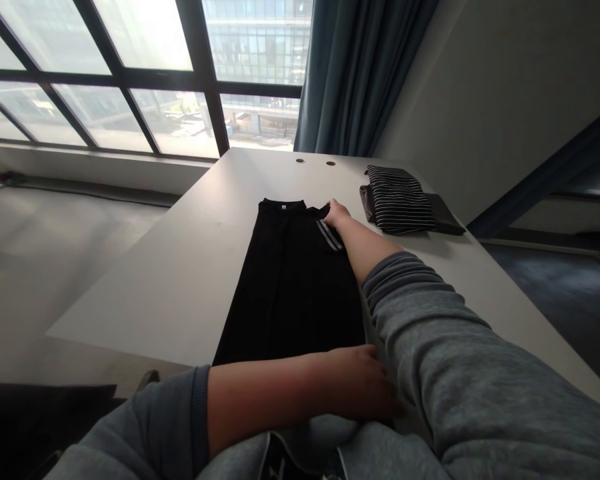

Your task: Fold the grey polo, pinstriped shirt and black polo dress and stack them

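Black garment (290, 293) lies flat, held at both ends

Left hand (355, 383) curls at the near edge, grip unclear. Right hand (337, 213) rests by the collar (283, 205) and striped cuff (329, 235), no clear pinch — likely pinning the cloth flat on the table (170, 300). Folded striped stack (397, 200) sits beyond.

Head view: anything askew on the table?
The striped black-and-white folded garment at the far right of the white table looks askew: it sits crooked on dark fabric, which sticks out on both sides. The black garment lies flat and looks undamaged.
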`<state>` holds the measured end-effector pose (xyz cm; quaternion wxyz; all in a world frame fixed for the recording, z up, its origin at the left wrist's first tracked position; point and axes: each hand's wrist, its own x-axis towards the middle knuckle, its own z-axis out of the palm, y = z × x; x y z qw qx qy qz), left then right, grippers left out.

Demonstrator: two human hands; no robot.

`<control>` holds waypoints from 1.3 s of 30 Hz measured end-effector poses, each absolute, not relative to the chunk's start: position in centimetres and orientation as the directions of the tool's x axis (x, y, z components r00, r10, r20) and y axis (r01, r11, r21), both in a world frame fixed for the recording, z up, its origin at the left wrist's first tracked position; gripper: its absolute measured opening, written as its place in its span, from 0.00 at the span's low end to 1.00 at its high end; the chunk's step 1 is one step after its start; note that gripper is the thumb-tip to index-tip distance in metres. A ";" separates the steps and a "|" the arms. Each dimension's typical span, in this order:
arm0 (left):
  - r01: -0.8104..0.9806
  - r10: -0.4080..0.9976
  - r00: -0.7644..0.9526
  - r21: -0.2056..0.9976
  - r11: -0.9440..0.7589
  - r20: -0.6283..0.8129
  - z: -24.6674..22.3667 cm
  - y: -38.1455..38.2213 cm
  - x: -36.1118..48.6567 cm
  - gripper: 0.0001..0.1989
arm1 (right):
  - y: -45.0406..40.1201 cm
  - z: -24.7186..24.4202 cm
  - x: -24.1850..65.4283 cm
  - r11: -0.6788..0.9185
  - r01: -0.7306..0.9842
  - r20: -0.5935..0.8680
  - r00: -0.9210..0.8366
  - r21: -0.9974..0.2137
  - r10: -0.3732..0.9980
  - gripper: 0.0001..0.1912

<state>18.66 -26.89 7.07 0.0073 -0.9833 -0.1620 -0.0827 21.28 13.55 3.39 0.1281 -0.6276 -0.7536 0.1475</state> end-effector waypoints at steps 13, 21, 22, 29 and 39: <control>0.398 0.399 0.892 0.048 -0.916 0.214 11.0 -31.9 11.2 0.05 | 12.4 7.9 14.5 0.276 0.893 0.061 -0.272 -0.355 0.960 0.37; 0.447 0.461 0.870 0.113 -0.887 0.178 10.6 -33.2 7.8 0.01 | 11.0 7.1 9.7 0.298 0.897 0.057 -0.296 -0.326 0.954 0.33; 0.452 0.466 0.869 0.115 -0.885 0.168 10.4 -33.3 7.4 0.01 | 10.9 6.8 9.2 0.298 0.898 0.059 -0.296 -0.323 0.954 0.32; 0.507 0.523 0.851 0.182 -0.843 0.055 7.7 -34.0 5.0 0.01 | 10.1 3.9 6.1 0.294 0.906 0.058 -0.290 -0.306 0.955 0.32; 0.578 0.585 0.811 0.196 -0.792 -0.025 5.7 -34.7 4.2 0.08 | 9.5 1.1 6.1 0.454 0.833 0.161 -0.424 -0.316 0.891 0.27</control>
